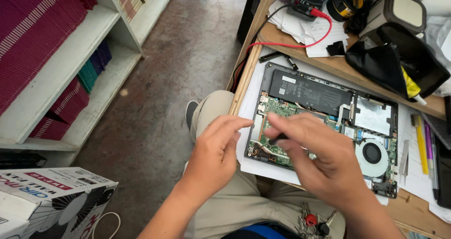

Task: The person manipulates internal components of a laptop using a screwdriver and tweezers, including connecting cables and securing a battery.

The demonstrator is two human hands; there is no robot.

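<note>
One opened laptop point(329, 121), underside up with its board, battery and fan exposed, lies on the bench, long axis running 10 to 4 o'clock. Right hand point(324, 159) hovers over the board's near-left part, fingers curled on a small dark tool point(278, 138). Left hand point(216, 154), at its 9 o'clock, is half-open and empty, fingertips just beside the tool.

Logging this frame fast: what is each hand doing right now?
Left hand: open, fingers extended, holding nothing, beside the opened laptop.
Right hand: closed on a small dark tool, blurred, above the laptop's circuit board.
</note>
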